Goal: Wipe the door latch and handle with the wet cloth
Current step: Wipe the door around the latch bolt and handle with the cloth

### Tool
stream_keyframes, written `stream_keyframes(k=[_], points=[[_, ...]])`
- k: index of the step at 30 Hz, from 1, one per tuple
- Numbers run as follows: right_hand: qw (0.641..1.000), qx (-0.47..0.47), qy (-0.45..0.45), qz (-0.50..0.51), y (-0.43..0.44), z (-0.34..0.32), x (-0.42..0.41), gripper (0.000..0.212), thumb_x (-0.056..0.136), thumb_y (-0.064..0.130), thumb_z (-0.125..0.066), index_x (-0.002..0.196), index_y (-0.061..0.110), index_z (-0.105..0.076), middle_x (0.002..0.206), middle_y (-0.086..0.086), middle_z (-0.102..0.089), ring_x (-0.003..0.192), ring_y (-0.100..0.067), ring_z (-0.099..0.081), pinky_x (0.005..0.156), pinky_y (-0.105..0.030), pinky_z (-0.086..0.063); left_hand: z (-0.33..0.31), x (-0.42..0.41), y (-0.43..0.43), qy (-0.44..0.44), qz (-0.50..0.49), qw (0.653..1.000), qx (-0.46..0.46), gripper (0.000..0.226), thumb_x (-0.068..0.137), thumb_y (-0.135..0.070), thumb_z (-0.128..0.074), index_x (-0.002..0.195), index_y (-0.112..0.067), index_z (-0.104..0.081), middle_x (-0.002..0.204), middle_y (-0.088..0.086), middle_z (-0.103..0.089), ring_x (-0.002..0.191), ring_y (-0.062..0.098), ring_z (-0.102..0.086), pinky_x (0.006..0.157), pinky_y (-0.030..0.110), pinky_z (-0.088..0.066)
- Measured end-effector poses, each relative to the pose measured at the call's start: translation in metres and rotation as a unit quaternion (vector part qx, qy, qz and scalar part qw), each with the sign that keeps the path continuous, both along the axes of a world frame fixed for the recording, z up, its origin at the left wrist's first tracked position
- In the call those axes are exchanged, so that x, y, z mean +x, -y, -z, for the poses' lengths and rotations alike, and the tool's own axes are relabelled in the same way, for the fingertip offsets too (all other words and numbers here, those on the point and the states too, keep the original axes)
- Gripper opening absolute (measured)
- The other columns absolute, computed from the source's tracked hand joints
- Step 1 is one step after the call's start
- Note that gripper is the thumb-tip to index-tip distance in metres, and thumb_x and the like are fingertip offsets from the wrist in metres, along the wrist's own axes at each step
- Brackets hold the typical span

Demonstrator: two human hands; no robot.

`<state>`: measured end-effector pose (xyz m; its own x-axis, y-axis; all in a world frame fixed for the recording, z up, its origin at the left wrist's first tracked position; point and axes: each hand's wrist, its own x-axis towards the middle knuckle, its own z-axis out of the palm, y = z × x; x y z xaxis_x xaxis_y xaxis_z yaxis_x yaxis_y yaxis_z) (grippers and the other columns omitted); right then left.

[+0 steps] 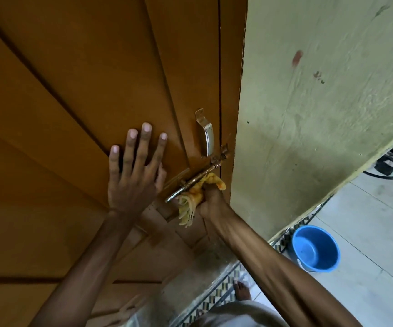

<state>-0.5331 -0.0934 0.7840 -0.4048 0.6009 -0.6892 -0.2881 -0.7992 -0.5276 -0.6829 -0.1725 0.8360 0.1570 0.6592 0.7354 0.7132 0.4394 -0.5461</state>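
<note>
1. Head view, only one camera here, looking down along a brown wooden door (72, 114) that fills the whole left half of the shot, with a pale green wall (320, 114) taking up the right.
2. The left hand (134, 175) is pressed flat on the door with its fingers spread apart, not gripping anything. It sits just at 9 o'clock from the latch.
3. The right hand (211, 199) is closed tight around a yellow cloth (195, 197), bunched up in the fist. A loose fold hangs out below the hand toward 6 o'clock, and another bit pokes out toward 1 o'clock.
4. The cloth is pressed right up against the underside of the door latch (198, 179), a brassy sliding bolt running on a diagonal from about 7 o'clock to 1 o'clock, its upper end reaching the door edge by the wall.
5. The handle (206, 133) is a curved silver pull mounted upright, just at 12 o'clock from the latch. Nothing is touching it.
6. Down at 4 o'clock from the hands there's a blue bucket (316, 249) standing on the light tiled floor (367, 220), well apart from the door. Can't tell if there's anything in it.
7. A bare foot (241, 290) shows near the bottom, on a patterned tile strip (214, 293) at the threshold.
</note>
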Motion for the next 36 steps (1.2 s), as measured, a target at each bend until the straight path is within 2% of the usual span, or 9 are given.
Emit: stream_keyframes(k=[2,6,9,14,20,25,28,33,36], points=[[0.994,-0.076,-0.021,0.075,-0.004,-0.008,-0.004,0.027,0.104,0.010,-0.035,0.096,0.004,-0.060,0.104,-0.018,-0.065,0.086,-0.033,-0.062,0.076,-0.047,-0.048,0.000,0.000,0.000,0.002,0.001,1.000,0.001,0.063,0.098,-0.042,-0.045,0.157,-0.026,-0.032,0.161,0.010,-0.024,0.155,0.026,-0.001,0.120,0.049,-0.013],[0.998,-0.037,-0.005,0.053,-0.001,0.006,-0.007,0.032,0.104,0.012,-0.031,0.124,0.002,-0.053,0.130,-0.017,-0.057,0.109,-0.034,-0.061,0.078,-0.039,-0.053,0.000,0.000,0.000,0.005,-0.001,1.000,0.002,0.063,0.098,-0.041,-0.045,0.157,-0.026,-0.032,0.161,0.010,-0.024,0.155,0.026,0.001,0.120,0.049,-0.013],[0.996,-0.058,0.017,0.059,-0.003,-0.004,-0.011,0.030,0.104,0.010,-0.028,0.099,0.006,-0.057,0.097,-0.012,-0.062,0.082,-0.026,-0.064,0.065,-0.034,-0.058,-0.001,0.002,0.000,0.009,-0.001,1.000,0.000,0.063,0.098,-0.041,-0.045,0.157,-0.026,-0.031,0.161,0.010,-0.024,0.155,0.026,0.000,0.121,0.049,-0.012],[0.989,-0.099,0.029,0.102,-0.005,-0.020,-0.007,0.025,0.104,0.014,-0.038,0.096,0.005,-0.059,0.084,-0.013,-0.062,0.073,-0.029,-0.060,0.065,-0.044,-0.051,0.000,0.002,0.000,0.017,0.001,1.000,0.008,0.063,0.098,-0.040,-0.045,0.157,-0.026,-0.031,0.161,0.009,-0.025,0.155,0.025,0.001,0.121,0.048,-0.011],[0.990,-0.040,0.089,0.103,-0.018,0.069,-0.035,0.049,0.092,0.046,-0.040,0.122,0.013,-0.060,0.122,-0.009,-0.067,0.100,-0.033,-0.068,0.089,-0.052,-0.054,-0.001,0.003,0.001,0.021,-0.005,1.000,0.005,0.063,0.098,-0.039,-0.046,0.158,-0.026,-0.030,0.162,0.009,-0.024,0.156,0.025,0.001,0.122,0.048,-0.010],[1.000,-0.002,0.014,0.028,-0.008,-0.011,0.016,0.031,0.102,0.007,-0.031,0.089,0.006,-0.060,0.106,-0.016,-0.066,0.088,-0.032,-0.064,0.096,-0.039,-0.045,-0.004,0.008,0.003,0.039,-0.003,0.999,-0.004,0.064,0.099,-0.037,-0.045,0.159,-0.026,-0.026,0.164,0.008,-0.020,0.155,0.024,0.001,0.123,0.048,-0.009],[0.998,-0.048,-0.027,-0.011,-0.013,-0.013,0.058,0.028,0.103,0.012,-0.038,0.104,0.001,-0.063,0.097,-0.020,-0.072,0.074,-0.036,-0.072,0.080,-0.048,-0.048,-0.008,0.014,0.006,0.083,-0.003,0.996,-0.021,0.062,0.101,-0.035,-0.042,0.160,-0.026,-0.022,0.165,0.008,-0.015,0.155,0.023,0.001,0.125,0.047,-0.005],[0.997,-0.067,-0.044,0.005,-0.034,0.020,0.117,0.029,0.101,0.014,-0.041,0.111,-0.002,-0.063,0.088,-0.027,-0.073,0.069,-0.039,-0.074,0.061,-0.059,-0.056,0.004,0.038,0.015,0.228,0.064,0.971,-0.025,0.051,0.097,-0.026,-0.051,0.148,-0.021,-0.049,0.160,0.010,-0.036,0.149,0.029,-0.027,0.121,0.048,-0.019],[0.998,-0.056,-0.003,0.008,-0.039,0.041,0.137,0.027,0.101,0.016,-0.042,0.106,0.002,-0.065,0.084,-0.024,-0.075,0.067,-0.036,-0.074,0.070,-0.059,-0.056,0.035,0.061,0.026,0.317,0.136,0.938,-0.017,0.033,0.091,-0.017,-0.057,0.122,-0.013,-0.070,0.124,0.011,-0.065,0.114,0.031,-0.057,0.094,0.046,-0.044]])
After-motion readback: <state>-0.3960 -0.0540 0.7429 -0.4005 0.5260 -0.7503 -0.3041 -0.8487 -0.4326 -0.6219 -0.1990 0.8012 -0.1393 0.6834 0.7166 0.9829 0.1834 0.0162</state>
